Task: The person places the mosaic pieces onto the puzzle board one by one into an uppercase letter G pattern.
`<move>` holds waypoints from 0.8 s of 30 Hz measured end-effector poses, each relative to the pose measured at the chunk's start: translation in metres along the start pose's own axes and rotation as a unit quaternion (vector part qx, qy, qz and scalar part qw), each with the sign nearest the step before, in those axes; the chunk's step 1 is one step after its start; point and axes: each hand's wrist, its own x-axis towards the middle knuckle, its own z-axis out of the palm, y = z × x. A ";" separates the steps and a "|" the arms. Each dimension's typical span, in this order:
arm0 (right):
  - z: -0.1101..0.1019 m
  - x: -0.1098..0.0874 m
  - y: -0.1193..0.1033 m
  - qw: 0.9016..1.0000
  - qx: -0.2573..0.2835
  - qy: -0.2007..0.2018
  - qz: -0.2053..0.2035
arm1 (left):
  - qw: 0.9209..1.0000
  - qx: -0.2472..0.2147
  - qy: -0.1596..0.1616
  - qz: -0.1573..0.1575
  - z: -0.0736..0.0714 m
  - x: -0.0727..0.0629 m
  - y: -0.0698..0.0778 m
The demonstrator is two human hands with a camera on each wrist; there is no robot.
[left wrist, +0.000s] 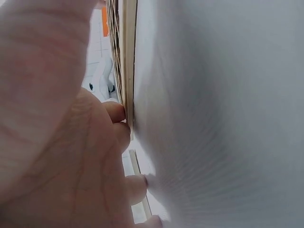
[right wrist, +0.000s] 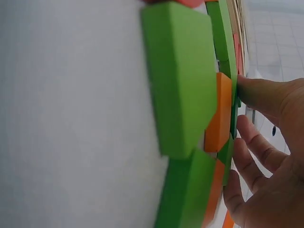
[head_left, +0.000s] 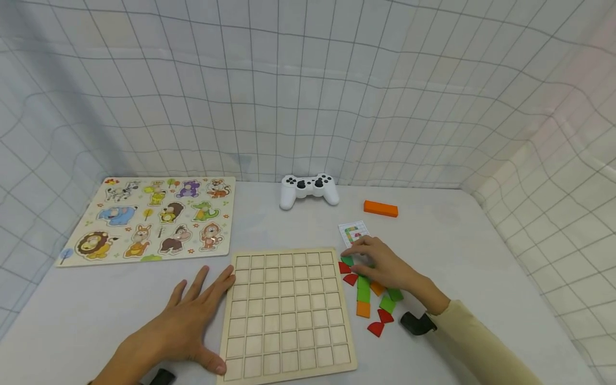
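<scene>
A wooden grid board (head_left: 286,307) lies on the white table, its square cells bare. My left hand (head_left: 185,326) rests at its left side, fingers spread, with fingertips and thumb right at the board's edge. To the right of the board my right hand (head_left: 382,263) hovers low over a cluster of small coloured pieces. Its thumb and index finger stand apart around a dark green piece (head_left: 347,260). Close by lie red quarter-round pieces (head_left: 351,279), light green squares (head_left: 363,292) and orange pieces (head_left: 363,309). In the right wrist view a green block (right wrist: 183,80) looms near the camera.
A small printed pattern card (head_left: 352,231) lies just beyond the right hand. Farther back are an orange bar (head_left: 380,208) and a white game controller (head_left: 309,190). An animal puzzle board (head_left: 156,220) fills the back left. A white grid-patterned curtain (head_left: 308,107) stands behind the table.
</scene>
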 end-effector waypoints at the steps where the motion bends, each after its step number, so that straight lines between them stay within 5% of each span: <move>1: 0.000 0.000 0.000 1.000 -0.002 0.002 -0.001 | 1.000 0.000 0.000 0.000 0.000 0.000 0.000; 24: -0.005 0.004 -0.007 0.990 -0.133 0.018 -0.047 | 1.000 0.007 0.001 0.003 0.002 0.001 -0.001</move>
